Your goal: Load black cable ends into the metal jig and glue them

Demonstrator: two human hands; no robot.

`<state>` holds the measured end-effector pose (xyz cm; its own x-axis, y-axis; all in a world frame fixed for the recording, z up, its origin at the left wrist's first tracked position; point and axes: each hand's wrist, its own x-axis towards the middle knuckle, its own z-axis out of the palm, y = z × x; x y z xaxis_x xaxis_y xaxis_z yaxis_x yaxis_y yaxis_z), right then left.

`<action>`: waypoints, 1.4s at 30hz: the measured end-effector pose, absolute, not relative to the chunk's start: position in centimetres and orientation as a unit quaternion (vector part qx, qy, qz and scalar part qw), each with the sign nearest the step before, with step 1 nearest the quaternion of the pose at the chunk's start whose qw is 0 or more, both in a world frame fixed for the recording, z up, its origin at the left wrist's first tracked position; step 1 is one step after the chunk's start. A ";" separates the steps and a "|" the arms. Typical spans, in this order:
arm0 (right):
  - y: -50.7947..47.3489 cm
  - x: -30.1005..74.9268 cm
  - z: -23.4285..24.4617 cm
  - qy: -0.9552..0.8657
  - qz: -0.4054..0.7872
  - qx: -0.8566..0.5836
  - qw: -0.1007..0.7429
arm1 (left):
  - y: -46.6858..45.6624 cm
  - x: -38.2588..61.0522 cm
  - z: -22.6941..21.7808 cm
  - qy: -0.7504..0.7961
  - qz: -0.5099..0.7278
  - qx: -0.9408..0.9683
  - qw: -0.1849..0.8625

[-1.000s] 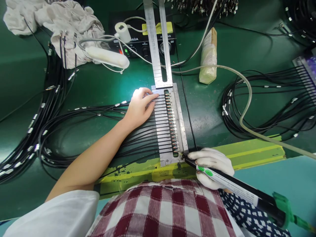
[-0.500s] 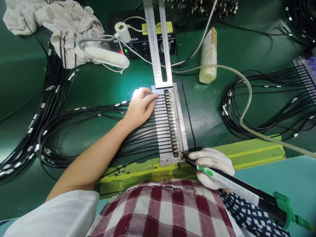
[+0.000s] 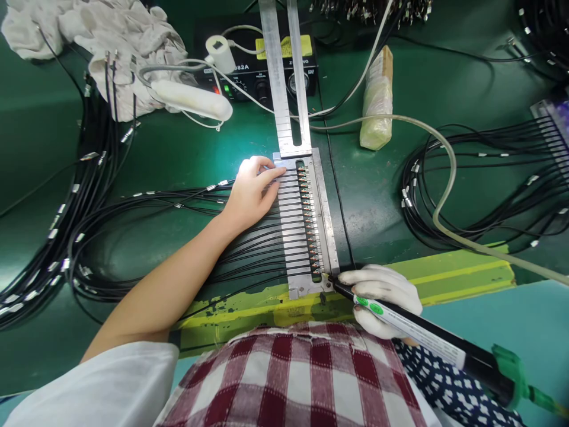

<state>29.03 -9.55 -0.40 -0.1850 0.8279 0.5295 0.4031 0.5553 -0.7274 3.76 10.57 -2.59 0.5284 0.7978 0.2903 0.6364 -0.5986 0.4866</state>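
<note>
Centre: slotted metal fixture point(image 3: 326, 225) on the green counter point(image 3: 364, 201), with black cables point(image 3: 104, 290) laid side by side across its left plate, ends lined up along the slot. Bare left hand point(image 3: 251, 196) over the far end of the plate — fingers loosely bent and unclosed, fingertips resting at the cables, some of these hidden beneath. White-gloved right hand point(image 3: 386, 296) wrapped around a black dispensing pen point(image 3: 418, 332), tip at the near right corner of the fixture, green-capped rear angled away to the right.

Far side: long two-railed metal piece point(image 3: 278, 89) meeting the fixture's far end and crossing in front of a black control box point(image 3: 249, 74), thus blocking part of its face. To the left, a white lamp-like rod point(image 3: 193, 99) on its cord; beyond, a heap of pale cloth point(image 3: 133, 53) and a thick cable bundle point(image 3: 53, 249). To the right, a film-wrapped block point(image 3: 377, 115) and a second cable coil point(image 3: 409, 204) — both crossed by a pale tube point(image 3: 450, 172). Along the near edge, a yellow-green strip point(image 3: 466, 273).
</note>
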 end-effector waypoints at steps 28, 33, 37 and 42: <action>-7.2 30.4 0.4 -0.190 0.543 -0.410 0.708 | 10.3 4.2 -0.8 0.408 0.157 0.893 0.103; -5.4 32.1 3.0 -0.177 0.507 -0.364 0.761 | 10.3 10.3 4.4 0.382 0.064 0.918 0.089; -4.0 33.7 3.8 -0.147 0.478 -0.335 0.799 | 14.6 19.9 6.0 0.405 0.126 0.890 0.169; -2.4 35.3 3.3 -0.102 0.436 -0.299 0.843 | 20.9 28.4 4.2 0.485 0.148 0.836 0.210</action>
